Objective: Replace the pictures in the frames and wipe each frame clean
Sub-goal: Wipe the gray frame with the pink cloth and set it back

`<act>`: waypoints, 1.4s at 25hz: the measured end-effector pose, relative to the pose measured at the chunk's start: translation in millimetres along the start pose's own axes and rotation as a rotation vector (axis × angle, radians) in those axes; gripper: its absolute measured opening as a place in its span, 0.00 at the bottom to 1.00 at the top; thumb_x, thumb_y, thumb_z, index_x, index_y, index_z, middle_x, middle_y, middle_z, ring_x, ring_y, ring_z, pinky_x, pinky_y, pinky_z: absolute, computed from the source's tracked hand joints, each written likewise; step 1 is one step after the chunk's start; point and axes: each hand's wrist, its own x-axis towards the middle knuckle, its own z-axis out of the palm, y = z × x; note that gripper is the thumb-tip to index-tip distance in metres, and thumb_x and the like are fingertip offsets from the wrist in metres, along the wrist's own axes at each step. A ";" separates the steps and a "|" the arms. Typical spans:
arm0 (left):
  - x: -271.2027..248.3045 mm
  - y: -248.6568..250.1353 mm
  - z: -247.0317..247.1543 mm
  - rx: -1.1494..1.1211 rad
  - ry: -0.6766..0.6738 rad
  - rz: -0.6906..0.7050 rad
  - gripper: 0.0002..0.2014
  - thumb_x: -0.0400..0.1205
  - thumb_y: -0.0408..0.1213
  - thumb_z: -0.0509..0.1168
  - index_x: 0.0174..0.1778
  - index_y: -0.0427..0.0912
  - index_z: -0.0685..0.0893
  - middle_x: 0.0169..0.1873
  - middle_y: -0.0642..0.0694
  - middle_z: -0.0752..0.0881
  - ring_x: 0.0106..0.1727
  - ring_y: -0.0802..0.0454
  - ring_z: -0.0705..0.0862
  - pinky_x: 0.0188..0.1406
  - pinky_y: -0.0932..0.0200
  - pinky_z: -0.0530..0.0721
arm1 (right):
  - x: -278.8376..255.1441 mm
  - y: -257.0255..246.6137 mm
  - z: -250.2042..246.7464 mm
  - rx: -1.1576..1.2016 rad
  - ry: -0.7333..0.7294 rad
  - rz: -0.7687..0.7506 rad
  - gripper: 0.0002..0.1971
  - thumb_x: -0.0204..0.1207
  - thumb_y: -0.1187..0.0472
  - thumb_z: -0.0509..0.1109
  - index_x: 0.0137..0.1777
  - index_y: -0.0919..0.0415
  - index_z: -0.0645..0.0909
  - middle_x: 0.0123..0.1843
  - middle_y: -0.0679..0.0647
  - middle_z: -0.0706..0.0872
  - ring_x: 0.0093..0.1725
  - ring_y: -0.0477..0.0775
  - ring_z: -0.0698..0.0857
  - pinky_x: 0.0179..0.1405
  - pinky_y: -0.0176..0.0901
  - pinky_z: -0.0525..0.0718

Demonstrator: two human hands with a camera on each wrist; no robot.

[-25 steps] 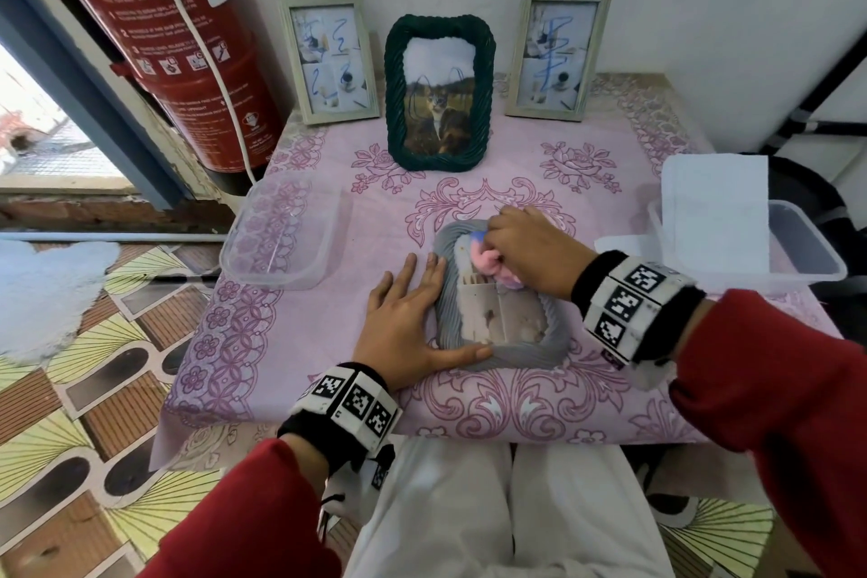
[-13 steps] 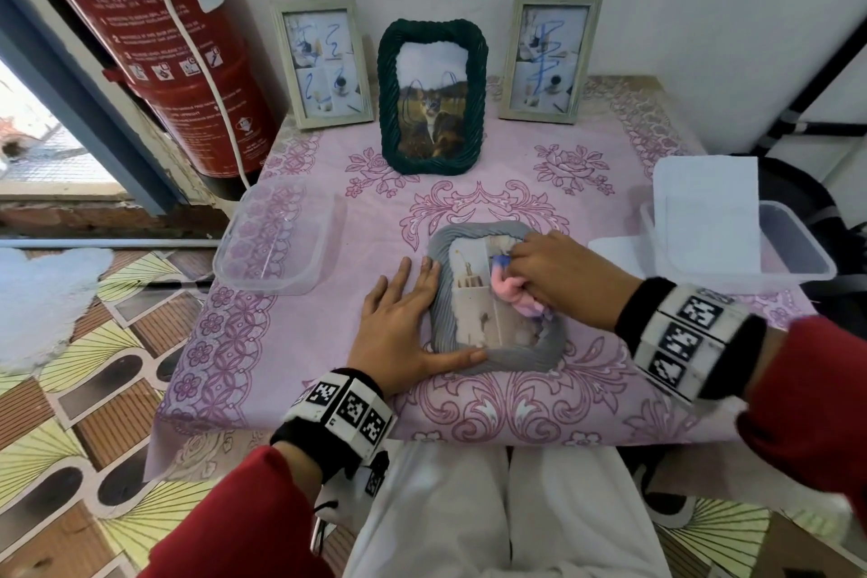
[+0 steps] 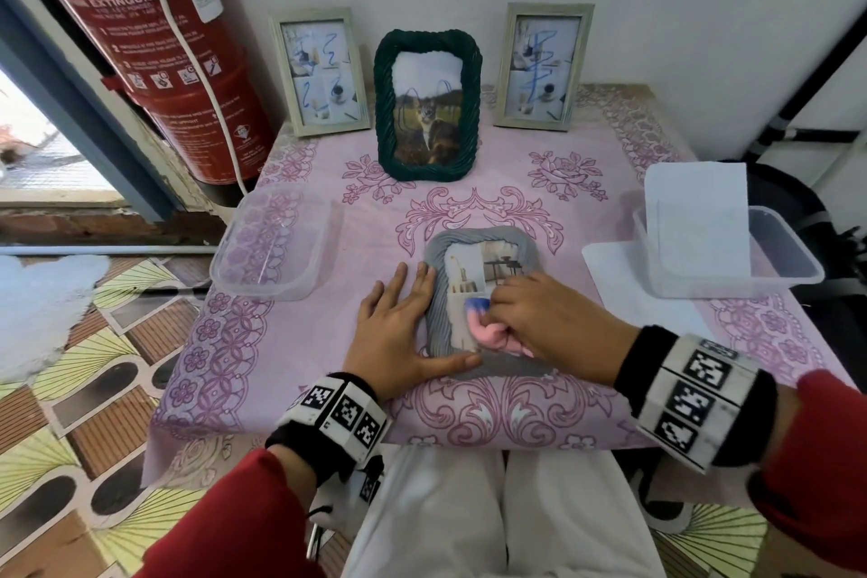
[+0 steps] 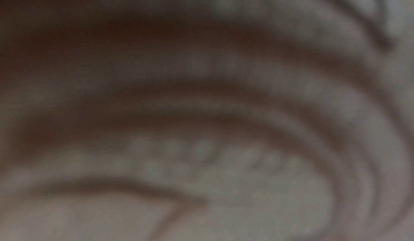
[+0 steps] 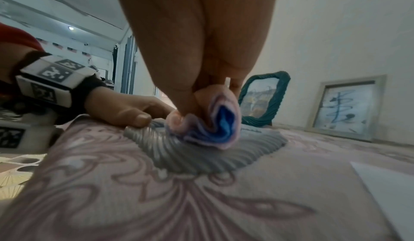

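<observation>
- While the grey frame [image 3: 483, 305] lies flat at the near centre of the table [image 3: 291, 343], its long axis runs near-to-far.
- Left hand [image 3: 399, 329]: fingers straight, pressing the frame's left edge (thumb on the near edge).
- Right hand [image 3: 553, 324]: fingers curled round the cloth [image 3: 488, 331], which rests on the glass; unwiped glass lies directly beyond it.
</observation>
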 end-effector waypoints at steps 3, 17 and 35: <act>-0.1 -0.6 1.2 0.000 0.006 0.004 0.60 0.58 0.81 0.51 0.83 0.50 0.48 0.80 0.59 0.47 0.84 0.56 0.42 0.81 0.54 0.40 | -1.8 14.8 -5.1 -0.022 -0.011 0.016 0.06 0.76 0.62 0.64 0.49 0.54 0.81 0.51 0.46 0.83 0.56 0.49 0.77 0.57 0.42 0.69; 0.1 1.4 0.1 -0.013 0.002 -0.001 0.59 0.59 0.81 0.51 0.83 0.51 0.49 0.83 0.55 0.50 0.84 0.56 0.42 0.81 0.54 0.39 | 44.1 -1.0 -7.9 0.154 -0.002 0.033 0.06 0.70 0.65 0.67 0.42 0.64 0.85 0.44 0.54 0.83 0.47 0.54 0.79 0.53 0.50 0.75; 0.1 -0.4 2.0 -0.035 0.025 0.001 0.60 0.58 0.81 0.52 0.83 0.51 0.49 0.83 0.56 0.52 0.84 0.56 0.42 0.81 0.54 0.39 | 53.9 50.5 -26.8 -0.228 -0.080 0.131 0.08 0.80 0.61 0.59 0.41 0.55 0.77 0.53 0.48 0.84 0.50 0.50 0.70 0.60 0.47 0.72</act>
